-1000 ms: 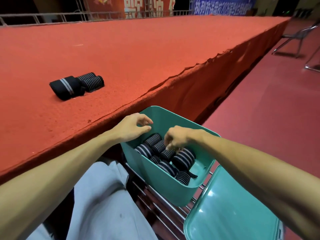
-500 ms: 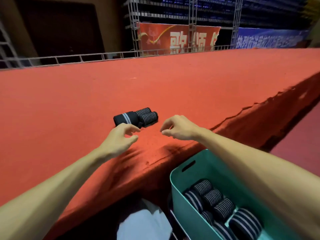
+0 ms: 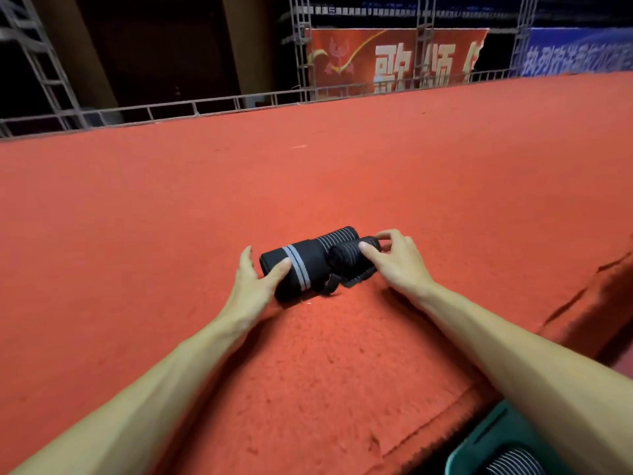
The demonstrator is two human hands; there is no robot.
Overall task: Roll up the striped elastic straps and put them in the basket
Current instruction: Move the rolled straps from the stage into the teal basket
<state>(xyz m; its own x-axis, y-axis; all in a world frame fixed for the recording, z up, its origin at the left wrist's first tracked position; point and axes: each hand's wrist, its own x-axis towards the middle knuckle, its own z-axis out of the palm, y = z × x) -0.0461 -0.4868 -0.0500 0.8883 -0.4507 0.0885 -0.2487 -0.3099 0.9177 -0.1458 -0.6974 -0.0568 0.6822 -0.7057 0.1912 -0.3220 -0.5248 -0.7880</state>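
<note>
On the red-carpeted stage (image 3: pixel 342 173), our left hand (image 3: pixel 251 286) lies open against the end of the big roll (image 3: pixel 301 265), thumb on it. Our right hand (image 3: pixel 394 262) pinches the small striped roll (image 3: pixel 349 250) touching it. Both rolls look light, soft and springy; we judge a firm grip round the middle would keep the coils and loose tail (image 3: pixel 356 279) from unwinding. The basket (image 3: pixel 479 447) sits at lower right.

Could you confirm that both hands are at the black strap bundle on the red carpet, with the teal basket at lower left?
Not quite: the head view shows the teal basket at lower right, not lower left. The left hand and right hand are indeed at the black strap bundle on the red carpet.
</note>
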